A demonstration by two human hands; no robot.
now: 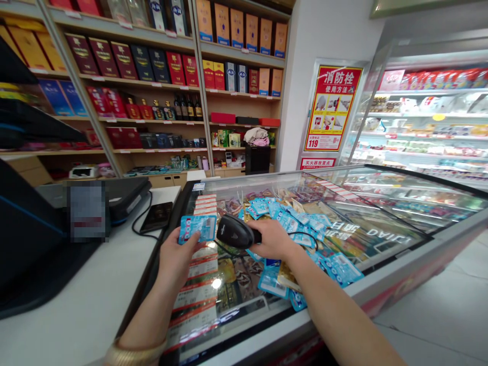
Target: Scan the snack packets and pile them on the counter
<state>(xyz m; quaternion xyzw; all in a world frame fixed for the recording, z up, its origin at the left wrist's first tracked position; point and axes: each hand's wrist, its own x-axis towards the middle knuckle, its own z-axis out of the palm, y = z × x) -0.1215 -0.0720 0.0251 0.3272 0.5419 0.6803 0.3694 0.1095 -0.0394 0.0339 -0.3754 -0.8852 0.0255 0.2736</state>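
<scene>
My left hand [178, 252] pinches a small blue packet [198, 228] by its lower edge, with a barcode on the packet's right side facing up. In my right hand [273, 239] is a black handheld barcode scanner [235, 232], my fingers closed round its handle. The scanner's head points left and sits just beside the packet. A black cable [305, 235] shows to the right of my right hand. Many similar blue packets [292, 221] lie in a loose heap on the glass top of the freezer [244, 300], under and beyond my right hand.
On the left, a white counter [125, 269] carries a dark checkout terminal [30, 244] and a black phone [156, 217]. Shelves of boxed bottles [152, 63] line the back wall. A lit refrigerated display [430, 107] stands at the right, beyond a red fire-hydrant poster [333, 108].
</scene>
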